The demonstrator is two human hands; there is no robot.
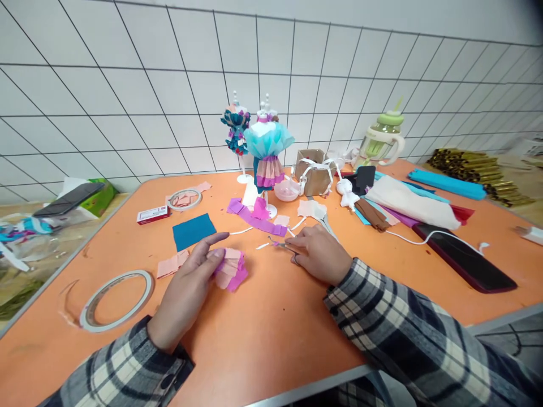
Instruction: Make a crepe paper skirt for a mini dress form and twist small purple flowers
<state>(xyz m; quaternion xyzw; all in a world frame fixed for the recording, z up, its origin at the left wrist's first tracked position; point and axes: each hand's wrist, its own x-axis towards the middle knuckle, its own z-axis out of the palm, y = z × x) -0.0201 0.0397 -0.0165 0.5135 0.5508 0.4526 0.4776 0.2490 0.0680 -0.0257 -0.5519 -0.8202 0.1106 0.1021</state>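
Observation:
Between the thumb and fingers of my left hand (190,282) is a ruffled piece of peach and magenta crepe paper (231,268), held just above the table. My right hand (318,251) rests palm down, its fingers closed on a slim metal tool that looks like tweezers (280,244). By the tool's tip lie a small purple scrap and a white sliver (263,246). Beyond them stretches a purple crepe strip (258,220). A miniature dress form (268,141) wears a turquoise ruffle over a peach and magenta skirt; another form (236,127) in dark teal stands behind it.
Tape rolls (116,299), a blue paper square (194,232) and a small red-and-white box (153,214) lie left. A brown box (314,172) and a green-lidded bottle (382,138) stand at the back. A phone (464,257) and folded crepe paper (409,198) lie right.

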